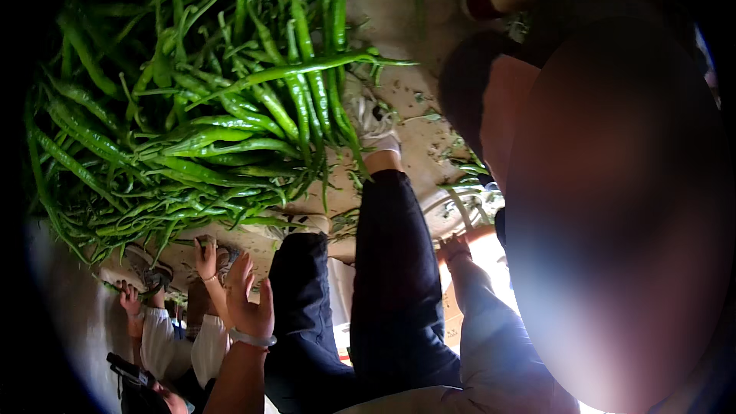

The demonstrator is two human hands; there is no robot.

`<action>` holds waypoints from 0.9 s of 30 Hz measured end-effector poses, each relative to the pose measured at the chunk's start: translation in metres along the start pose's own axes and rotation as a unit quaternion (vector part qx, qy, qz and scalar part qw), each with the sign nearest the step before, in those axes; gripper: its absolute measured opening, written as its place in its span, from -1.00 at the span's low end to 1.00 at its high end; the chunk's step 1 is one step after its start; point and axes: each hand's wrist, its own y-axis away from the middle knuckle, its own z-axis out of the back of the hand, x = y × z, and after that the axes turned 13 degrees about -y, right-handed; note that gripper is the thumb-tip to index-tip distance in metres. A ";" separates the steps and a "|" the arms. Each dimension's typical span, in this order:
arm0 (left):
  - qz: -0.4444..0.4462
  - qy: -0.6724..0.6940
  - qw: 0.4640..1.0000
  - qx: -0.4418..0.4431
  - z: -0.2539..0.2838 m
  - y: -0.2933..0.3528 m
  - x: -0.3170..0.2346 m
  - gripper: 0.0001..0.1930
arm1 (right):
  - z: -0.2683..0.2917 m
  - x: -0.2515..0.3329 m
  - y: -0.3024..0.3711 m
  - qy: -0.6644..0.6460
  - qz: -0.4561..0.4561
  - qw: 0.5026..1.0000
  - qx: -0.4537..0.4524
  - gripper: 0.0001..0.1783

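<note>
A big heap of long green chili peppers point(238, 119) lies on the floor in front of me. My left hand point(251, 303), a pale bangle at its wrist, is raised just short of the heap's near edge. Its fingers point up, the thumb stands apart, and nothing shows in it. Out to the right, my right hand point(455, 248) reaches down beside a cardboard box point(452, 314), near a few scattered peppers. Its small visible fingers look apart, with no held thing showing.
My dark-trousered legs point(395, 261) stretch toward the heap. At left, a co-worker's hands point(130, 300) handle a green pepper, beside pale trousers point(159, 337). A large blurred shape point(621, 222) hides much of the right side. Leaf scraps litter the floor point(399, 19).
</note>
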 end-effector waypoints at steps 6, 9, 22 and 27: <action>0.011 0.046 0.997 -0.058 -0.014 -0.009 -0.005 -0.55 | 0.091 0.015 0.021 -0.126 -0.011 0.989 0.075 -0.69; 0.044 0.107 0.989 -0.087 -0.019 -0.004 -0.005 -0.55 | 0.115 0.008 0.029 -0.089 -0.018 0.993 0.070 -0.69; 0.076 0.219 0.924 -0.304 -0.024 0.018 0.018 -0.57 | 0.327 -0.010 0.106 0.252 -0.098 0.962 0.048 -0.69; 0.041 0.314 0.881 -0.351 0.003 0.033 0.017 -0.55 | 0.442 0.045 0.148 0.397 -0.163 0.899 0.087 -0.69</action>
